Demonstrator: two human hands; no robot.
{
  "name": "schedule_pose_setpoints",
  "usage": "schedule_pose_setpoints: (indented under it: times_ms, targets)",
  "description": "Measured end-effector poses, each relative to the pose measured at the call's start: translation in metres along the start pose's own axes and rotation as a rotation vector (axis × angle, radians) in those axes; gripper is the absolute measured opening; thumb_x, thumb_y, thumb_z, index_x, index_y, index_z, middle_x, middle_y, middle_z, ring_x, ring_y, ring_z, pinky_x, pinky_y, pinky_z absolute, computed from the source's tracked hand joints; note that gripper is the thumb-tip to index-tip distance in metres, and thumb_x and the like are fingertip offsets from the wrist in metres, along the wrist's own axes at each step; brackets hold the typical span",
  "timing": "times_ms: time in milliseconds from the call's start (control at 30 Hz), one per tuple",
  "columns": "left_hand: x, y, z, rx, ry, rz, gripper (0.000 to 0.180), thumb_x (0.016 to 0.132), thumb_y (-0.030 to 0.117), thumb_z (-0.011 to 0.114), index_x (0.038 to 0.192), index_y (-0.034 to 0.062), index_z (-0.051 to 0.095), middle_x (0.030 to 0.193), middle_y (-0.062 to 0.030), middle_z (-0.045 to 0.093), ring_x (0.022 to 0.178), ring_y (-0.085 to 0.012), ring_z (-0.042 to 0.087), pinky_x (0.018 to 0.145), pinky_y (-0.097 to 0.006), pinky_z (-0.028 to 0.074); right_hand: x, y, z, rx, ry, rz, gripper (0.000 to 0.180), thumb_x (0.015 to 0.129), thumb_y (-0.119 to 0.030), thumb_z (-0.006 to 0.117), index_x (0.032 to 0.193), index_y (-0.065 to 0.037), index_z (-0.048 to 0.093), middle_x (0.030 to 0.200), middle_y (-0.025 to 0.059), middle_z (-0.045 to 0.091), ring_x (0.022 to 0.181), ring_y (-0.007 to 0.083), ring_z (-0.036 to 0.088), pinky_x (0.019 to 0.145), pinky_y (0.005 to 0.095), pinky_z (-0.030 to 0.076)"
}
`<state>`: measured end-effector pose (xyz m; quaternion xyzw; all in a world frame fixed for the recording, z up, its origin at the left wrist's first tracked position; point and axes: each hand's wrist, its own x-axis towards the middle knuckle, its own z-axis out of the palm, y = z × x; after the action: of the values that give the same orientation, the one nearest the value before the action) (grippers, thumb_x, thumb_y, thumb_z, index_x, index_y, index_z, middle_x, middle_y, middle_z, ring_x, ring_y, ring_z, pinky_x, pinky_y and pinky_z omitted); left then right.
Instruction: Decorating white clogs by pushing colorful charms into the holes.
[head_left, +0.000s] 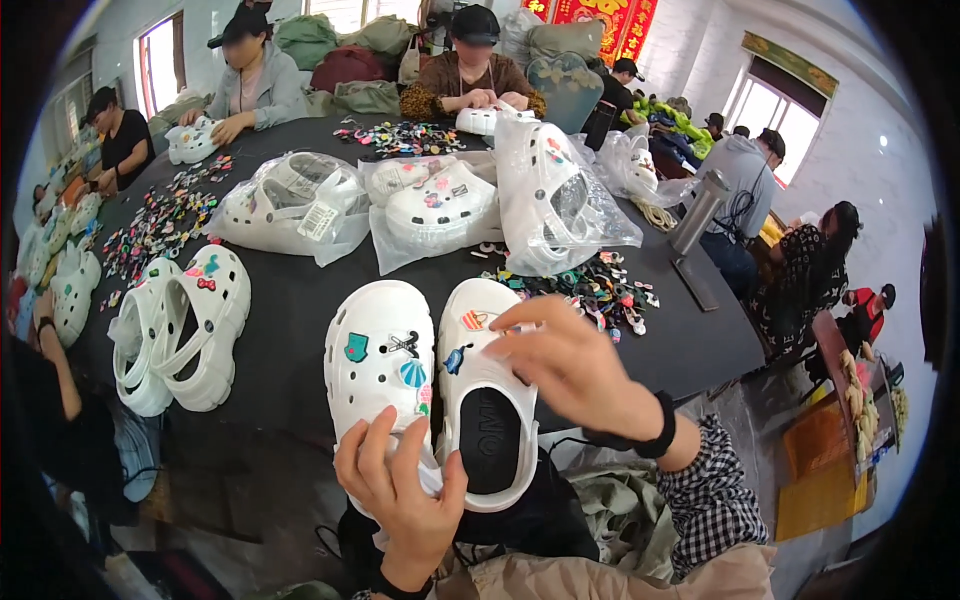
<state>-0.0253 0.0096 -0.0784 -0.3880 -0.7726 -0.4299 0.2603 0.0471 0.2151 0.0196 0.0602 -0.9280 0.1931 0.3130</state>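
Observation:
Two white clogs stand upright side by side before me, toes away. The left clog (365, 315) carries several charms, among them a green one and a blue-and-white striped one. My left hand (400, 490) grips its rear part, fingers curled over the upper. On the right clog (480, 300) are an orange-and-white charm (473, 320) and a dark blue charm (455, 358); its black insole shows. Over this clog's toe is my right hand (570, 365), fingers stretched out and apart, tips slightly blurred beside the charms. Nothing shows between them; whether they touch the clog is unclear.
Another white clog pair (190, 330) stands at left. Bagged clogs (435, 205) line the black table (290, 290) beyond mine. Loose charms (590, 285) lie in heaps. A metal post tool (700, 215) stands at right. Co-workers sit opposite and at left, some handling clogs.

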Motion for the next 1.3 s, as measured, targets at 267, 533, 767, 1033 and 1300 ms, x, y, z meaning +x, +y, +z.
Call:
schedule_pose_setpoints:
  times_ms: [267, 533, 767, 1033, 1300]
  targets:
    - [0.0, 0.0, 0.0, -0.002, 0.001, -0.014, 0.056, 0.075, 0.019, 0.074, 0.125, 0.0035, 0.055, 0.134, -0.0133, 0.051, 0.125, -0.0376, 0.042, 0.104, -0.053, 0.035, 0.002, -0.021, 0.052, -0.208, -0.104, -0.276, 0.045, 0.08, -0.013, 0.062, 0.124, -0.003, 0.064, 0.128, 0.0092, 0.058, 0.113, 0.0253, 0.058, 0.096, 0.0386, 0.046]
    - [0.002, 0.002, 0.002, -0.008, -0.012, -0.021, 0.054, 0.081, 0.022, 0.071, 0.128, 0.0022, 0.053, 0.136, -0.0157, 0.049, 0.128, -0.039, 0.039, 0.106, -0.053, 0.033, -0.001, -0.024, 0.059, -0.323, -0.002, -0.315, 0.047, 0.074, -0.014, 0.065, 0.12, -0.002, 0.067, 0.12, 0.0082, 0.062, 0.103, 0.0214, 0.062, 0.089, 0.0352, 0.049]
    - [0.01, 0.004, -0.005, -0.012, -0.111, -0.046, 0.062, 0.082, 0.016, 0.07, 0.135, -0.001, 0.045, 0.143, -0.0185, 0.043, 0.136, -0.041, 0.032, 0.112, -0.057, 0.024, 0.0, -0.02, 0.066, -0.415, 0.078, -0.365, 0.021, 0.073, -0.014, 0.065, 0.091, -0.002, 0.063, 0.107, 0.0106, 0.063, 0.101, 0.0259, 0.062, 0.087, 0.0366, 0.05]
    - [0.014, 0.008, 0.0, 0.026, -0.034, -0.022, 0.055, 0.083, 0.019, 0.069, 0.131, -0.0002, 0.052, 0.136, -0.0167, 0.051, 0.129, -0.0418, 0.041, 0.108, -0.055, 0.033, -0.003, -0.026, 0.068, -0.482, 0.058, -0.335, 0.018, 0.075, -0.016, 0.066, 0.087, -0.005, 0.057, 0.101, 0.0107, 0.062, 0.103, 0.0271, 0.063, 0.087, 0.0371, 0.05]
    - [0.012, 0.006, -0.002, -0.043, -0.042, -0.069, 0.065, 0.075, 0.007, 0.071, 0.134, 0.0, 0.046, 0.141, -0.0185, 0.045, 0.135, -0.0405, 0.034, 0.112, -0.056, 0.023, -0.006, -0.026, 0.068, -0.44, 0.03, -0.274, 0.021, 0.073, -0.016, 0.066, 0.088, -0.005, 0.06, 0.096, 0.0092, 0.062, 0.101, 0.0258, 0.064, 0.088, 0.0364, 0.051]
